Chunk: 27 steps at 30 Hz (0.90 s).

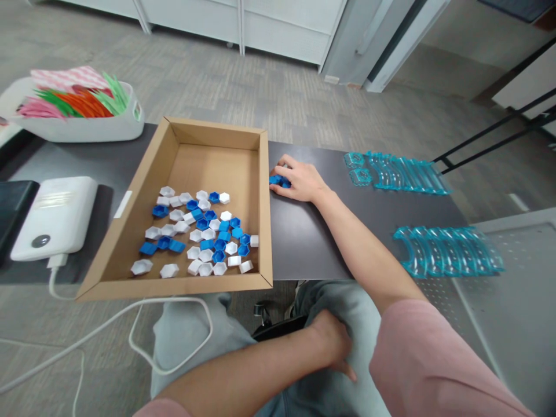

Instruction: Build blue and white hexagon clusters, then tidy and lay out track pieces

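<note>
My right hand (297,178) is curled round a few small blue hexagonal pieces (278,181) on the dark table, just right of the cardboard box's wall. Its fingers partly cover them. Down in my lap, my left hand (333,340) rests against the trouser leg with its thumb sticking out; the other fingers are hidden. Inside the open cardboard box (217,134) lie many loose white hexagonal pieces (204,268) and blue hexagonal pieces (219,243), mixed together in the part nearest me.
Clear teal plastic parts lie in a back row (408,174) and a front row (447,252) on the right. Two teal hexagonal parts (359,176) sit beside the back row. At left are a white basket (95,132) of colourful strips and a white device (56,214) with a cable (104,327).
</note>
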{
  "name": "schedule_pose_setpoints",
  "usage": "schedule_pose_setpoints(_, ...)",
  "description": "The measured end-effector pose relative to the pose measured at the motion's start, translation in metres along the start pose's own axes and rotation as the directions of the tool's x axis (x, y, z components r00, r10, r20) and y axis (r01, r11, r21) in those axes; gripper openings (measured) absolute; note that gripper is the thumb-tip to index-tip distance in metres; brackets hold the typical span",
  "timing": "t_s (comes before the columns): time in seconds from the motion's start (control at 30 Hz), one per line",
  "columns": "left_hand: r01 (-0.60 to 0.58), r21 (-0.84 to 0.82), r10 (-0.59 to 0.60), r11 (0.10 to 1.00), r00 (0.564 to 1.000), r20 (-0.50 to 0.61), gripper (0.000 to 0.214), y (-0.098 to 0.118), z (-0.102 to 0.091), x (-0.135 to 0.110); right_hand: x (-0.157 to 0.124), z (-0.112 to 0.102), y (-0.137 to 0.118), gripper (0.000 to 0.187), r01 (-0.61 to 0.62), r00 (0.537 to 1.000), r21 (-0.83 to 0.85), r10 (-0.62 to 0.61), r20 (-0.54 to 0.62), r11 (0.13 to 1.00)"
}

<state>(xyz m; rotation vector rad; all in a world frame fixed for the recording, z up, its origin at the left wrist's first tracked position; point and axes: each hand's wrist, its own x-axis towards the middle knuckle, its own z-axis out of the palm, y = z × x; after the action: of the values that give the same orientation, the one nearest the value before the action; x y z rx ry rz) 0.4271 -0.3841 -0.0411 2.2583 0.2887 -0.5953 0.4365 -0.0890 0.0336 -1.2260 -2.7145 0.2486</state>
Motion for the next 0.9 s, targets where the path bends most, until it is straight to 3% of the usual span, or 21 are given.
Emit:
schedule_pose_setpoints(0.27,0.027,-0.028,-0.028,0.999,0.999,-0.036,0.057,-0.001,0.011,0.010,-0.004,-0.006,0.003,0.034,-0.160,0.986,0.013,0.160,-0.042,0.987)
schedule_pose_setpoints(0.4,0.051,-0.075,-0.059,0.996,0.993,-0.105,0.051,0.000,0.016,0.015,-0.006,-0.012,0.002,0.034,-0.214,0.975,0.033,0.215,-0.046,0.976)
schedule_pose_setpoints(0.67,0.081,-0.056,-0.089,0.995,0.984,-0.152,0.043,0.001,0.024,0.021,-0.008,-0.014,0.007,0.032,-0.264,0.962,0.059,0.268,-0.061,0.963)
schedule_pose_setpoints(0.9,0.109,-0.051,-0.117,0.993,0.976,-0.182,0.043,0.002,0.023,0.022,-0.014,-0.005,0.018,0.039,-0.285,0.934,0.198,0.318,-0.163,0.938)
